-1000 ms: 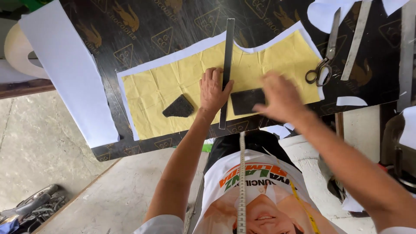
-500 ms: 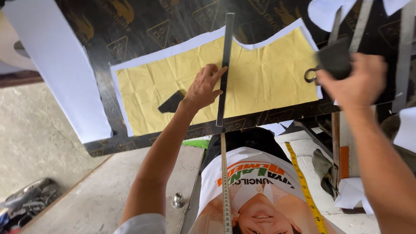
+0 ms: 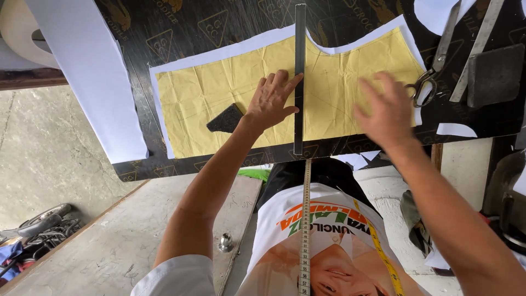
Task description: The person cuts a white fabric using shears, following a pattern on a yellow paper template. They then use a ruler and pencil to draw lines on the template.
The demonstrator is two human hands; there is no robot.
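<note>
A yellow paper pattern [image 3: 219, 87] lies on white fabric [image 3: 230, 50] on the dark table [image 3: 164, 27]. A long dark ruler [image 3: 299, 77] stands across the pattern. My left hand [image 3: 271, 101] rests flat on the pattern with its fingertips against the ruler's left edge. My right hand [image 3: 386, 109] hovers over the right half of the pattern, fingers spread, holding nothing. A dark flat block [image 3: 226, 119] sits on the pattern left of my left hand. Another dark flat block [image 3: 496, 74] lies at the table's right.
Scissors [image 3: 433, 71] lie at the pattern's right edge beside a metal ruler [image 3: 479, 41]. A white sheet [image 3: 90, 71] hangs over the table's left side. A tape measure [image 3: 305, 230] hangs down my front. Concrete floor lies below.
My right hand carried the dark block from the pattern to the table's right, set it down there, and came back empty over the pattern. My left hand stayed by the ruler.
</note>
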